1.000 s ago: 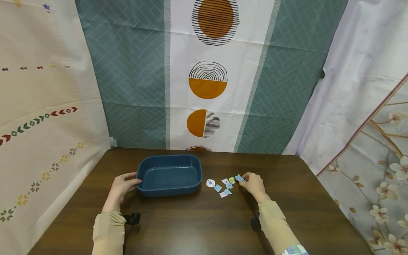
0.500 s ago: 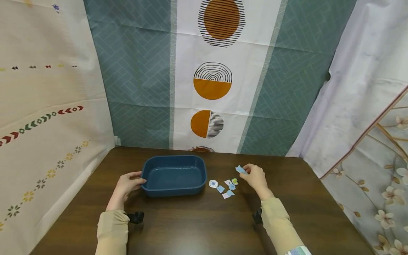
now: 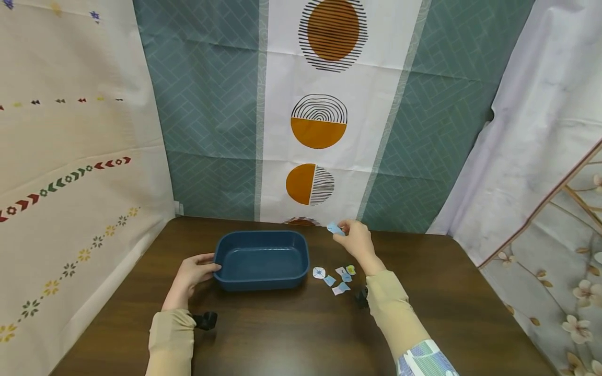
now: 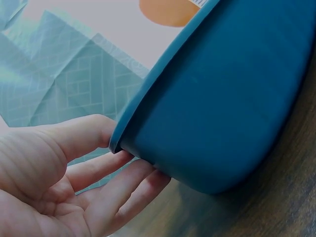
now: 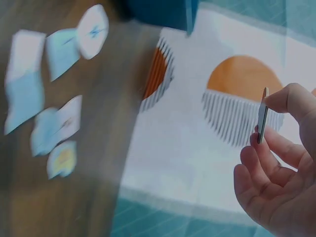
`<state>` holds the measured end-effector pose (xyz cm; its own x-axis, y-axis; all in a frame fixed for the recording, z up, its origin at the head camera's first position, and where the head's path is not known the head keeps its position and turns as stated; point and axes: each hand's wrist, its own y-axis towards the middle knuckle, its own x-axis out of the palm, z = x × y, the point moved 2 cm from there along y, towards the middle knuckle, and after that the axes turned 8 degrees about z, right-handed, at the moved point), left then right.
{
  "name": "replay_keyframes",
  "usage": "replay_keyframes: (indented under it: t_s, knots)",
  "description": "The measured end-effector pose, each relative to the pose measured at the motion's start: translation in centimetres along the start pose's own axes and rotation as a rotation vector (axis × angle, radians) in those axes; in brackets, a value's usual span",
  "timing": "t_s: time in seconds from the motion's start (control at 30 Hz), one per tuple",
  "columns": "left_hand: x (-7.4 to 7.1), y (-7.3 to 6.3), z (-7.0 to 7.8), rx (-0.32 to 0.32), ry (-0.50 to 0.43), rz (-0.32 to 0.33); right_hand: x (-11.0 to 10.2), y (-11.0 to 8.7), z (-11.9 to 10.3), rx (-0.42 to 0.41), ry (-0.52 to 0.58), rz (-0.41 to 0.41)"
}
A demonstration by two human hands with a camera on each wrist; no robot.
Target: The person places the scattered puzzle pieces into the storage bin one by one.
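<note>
My left hand [image 3: 193, 272] grips the left end of a dark blue rectangular plastic tub [image 3: 261, 284]. In the left wrist view the thumb is at the rim of the tub [image 4: 212, 108] and the fingers touch the wall below. My right hand [image 3: 358, 241] is raised above the table, right of the tub. Between thumb and fingertips it pinches a thin, flat light-blue cutout [image 3: 335, 228], seen nearly edge-on in the right wrist view. Several small flat cutouts lie below that hand: a white one with a blue star [image 3: 319, 272], a yellow-green one [image 3: 350, 270], and light-blue and white ones.
Everything stands on a dark brown wooden table [image 3: 282, 334]. A patterned cloth [image 3: 211, 130] hangs behind its far edge, with further cloths at left and right. Black wrist devices are under both forearms.
The right hand has lifted the light-blue cutout off the table and carried it up and left, toward the tub. The left hand keeps its grip on the tub. The head view has shifted slightly.
</note>
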<state>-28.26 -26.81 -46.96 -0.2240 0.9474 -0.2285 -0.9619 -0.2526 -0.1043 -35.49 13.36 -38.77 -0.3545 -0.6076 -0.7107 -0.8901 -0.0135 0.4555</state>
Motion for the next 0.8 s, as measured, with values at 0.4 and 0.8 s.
replay_keyframes:
  t_s: [0.4, 0.8]
  knots:
    - [-0.1, 0.3, -0.2, 0.0, -0.02, -0.003, 3.6, 1.9, -5.9, -0.068, 0.129, -0.047]
    - [0.0, -0.3, 0.0, 0.003, -0.041, 0.012, 8.2, 1.2, -9.4, -0.105, 0.205, -0.102]
